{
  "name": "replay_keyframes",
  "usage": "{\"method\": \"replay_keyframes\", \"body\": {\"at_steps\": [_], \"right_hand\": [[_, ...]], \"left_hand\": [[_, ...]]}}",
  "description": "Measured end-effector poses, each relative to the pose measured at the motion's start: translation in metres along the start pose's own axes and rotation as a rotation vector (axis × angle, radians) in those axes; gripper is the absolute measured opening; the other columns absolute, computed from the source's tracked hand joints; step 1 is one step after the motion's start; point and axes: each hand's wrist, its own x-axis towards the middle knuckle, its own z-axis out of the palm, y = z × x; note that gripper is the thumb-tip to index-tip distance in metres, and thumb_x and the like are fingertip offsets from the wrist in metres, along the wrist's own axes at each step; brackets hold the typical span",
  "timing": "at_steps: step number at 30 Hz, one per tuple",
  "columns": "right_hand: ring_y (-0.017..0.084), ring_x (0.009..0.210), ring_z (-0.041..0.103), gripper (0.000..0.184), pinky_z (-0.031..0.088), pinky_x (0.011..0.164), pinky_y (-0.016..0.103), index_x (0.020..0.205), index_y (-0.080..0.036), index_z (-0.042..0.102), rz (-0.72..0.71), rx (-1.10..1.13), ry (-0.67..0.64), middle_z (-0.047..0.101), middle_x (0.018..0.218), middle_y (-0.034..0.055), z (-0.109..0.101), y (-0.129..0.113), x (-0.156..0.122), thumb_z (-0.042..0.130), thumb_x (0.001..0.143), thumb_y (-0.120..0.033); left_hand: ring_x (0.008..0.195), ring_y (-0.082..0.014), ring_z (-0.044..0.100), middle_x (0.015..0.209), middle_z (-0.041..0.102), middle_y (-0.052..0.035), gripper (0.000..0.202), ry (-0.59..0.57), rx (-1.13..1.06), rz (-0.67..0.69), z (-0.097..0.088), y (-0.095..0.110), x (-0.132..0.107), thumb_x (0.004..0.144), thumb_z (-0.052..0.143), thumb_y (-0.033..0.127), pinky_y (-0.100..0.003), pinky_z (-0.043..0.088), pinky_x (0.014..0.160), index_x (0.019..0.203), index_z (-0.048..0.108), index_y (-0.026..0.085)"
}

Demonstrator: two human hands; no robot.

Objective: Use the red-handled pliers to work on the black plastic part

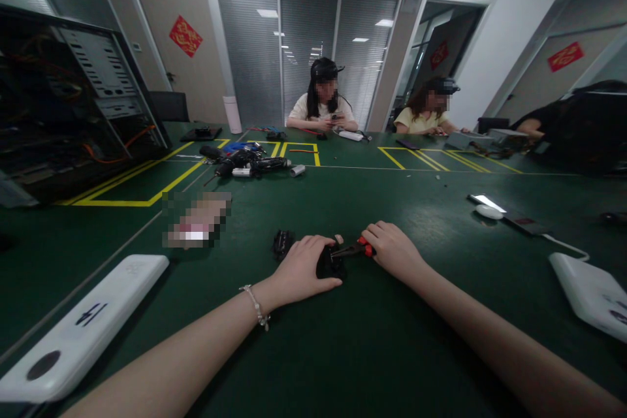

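Bare forearms (203,356) reach over a green tabletop (313,353), the left one banded at the wrist by a beaded bracelet (257,307). Between the hands, at the center of this clock face, a small black component (330,268) sits on the table. The left hand (301,268) curves around it from the 9 o'clock side, thumb and fingers partly spread and gripping its edges. Between 2 and 3 o'clock, the right hand (394,245) closes its fingers around the handles of red-handled pliers (365,246), whose dark nose points at the component; whether the jaws are pinching anything cannot be told.

Just beside the left hand, toward 10 o'clock, lies another black piece (283,245), with a small pale fragment (339,239) near the pliers at 12 o'clock. White slab-shaped devices flank the scene, one marked in dark ink (122,294) between 8 and 9 o'clock, the other (582,290) at 3. An open computer case (98,85) stands at 10 o'clock. Across the table, a person in a pale top (318,111) sits at 12 o'clock and another in yellow (416,119) at 1.
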Motion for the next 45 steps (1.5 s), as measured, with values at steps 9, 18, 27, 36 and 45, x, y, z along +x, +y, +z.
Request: {"method": "replay_keyframes", "body": {"at_steps": [9, 18, 27, 36, 45], "right_hand": [[0.018, 0.078, 0.047, 0.025, 0.036, 0.069, 0.029, 0.087, -0.015, 0.055, 0.009, 0.006, -0.004, 0.056, 0.086, 0.0057, 0.0029, 0.0000, -0.0010, 0.052, 0.064, -0.007], [0.019, 0.078, 0.047, 0.025, 0.036, 0.070, 0.031, 0.086, -0.016, 0.055, 0.004, 0.010, 0.026, 0.056, 0.086, 0.0073, 0.0048, -0.0008, -0.0021, 0.052, 0.062, -0.010], [0.020, 0.083, 0.047, 0.031, 0.037, 0.076, 0.032, 0.090, -0.015, 0.054, 0.007, 0.059, 0.038, 0.055, 0.089, 0.0078, 0.0040, 0.0016, -0.0028, 0.053, 0.059, -0.010], [0.019, 0.079, 0.047, 0.027, 0.037, 0.071, 0.030, 0.088, -0.015, 0.055, 0.031, 0.080, 0.013, 0.055, 0.087, 0.0070, 0.0019, 0.0024, -0.0052, 0.053, 0.061, -0.010], [0.018, 0.075, 0.048, 0.024, 0.036, 0.066, 0.028, 0.083, -0.016, 0.055, 0.044, 0.040, -0.003, 0.056, 0.082, 0.0054, 0.0001, 0.0019, -0.0040, 0.054, 0.061, -0.009]], "left_hand": [[0.104, -0.0266, 0.043, 0.113, 0.048, -0.0058, 0.058, 0.001, 0.004, 0.007, 0.0020, -0.0039, 0.0002, 0.064, 0.062, 0.047, -0.043, 0.036, 0.087, 0.113, 0.041, 0.024], [0.103, -0.0249, 0.044, 0.111, 0.049, -0.0049, 0.058, 0.023, 0.030, 0.032, 0.0045, -0.0046, 0.0011, 0.064, 0.063, 0.045, -0.041, 0.036, 0.087, 0.113, 0.041, 0.023], [0.103, -0.0247, 0.044, 0.111, 0.049, -0.0046, 0.057, 0.012, 0.018, 0.024, 0.0031, -0.0044, 0.0003, 0.064, 0.063, 0.046, -0.041, 0.036, 0.086, 0.112, 0.041, 0.023], [0.104, -0.0260, 0.044, 0.113, 0.049, -0.0059, 0.058, 0.000, 0.014, 0.006, 0.0013, -0.0025, 0.0012, 0.064, 0.062, 0.046, -0.043, 0.036, 0.087, 0.113, 0.041, 0.023], [0.103, -0.0251, 0.044, 0.112, 0.049, -0.0053, 0.057, 0.008, 0.017, 0.014, 0.0014, -0.0026, 0.0016, 0.064, 0.063, 0.046, -0.041, 0.036, 0.087, 0.112, 0.042, 0.023]]}}
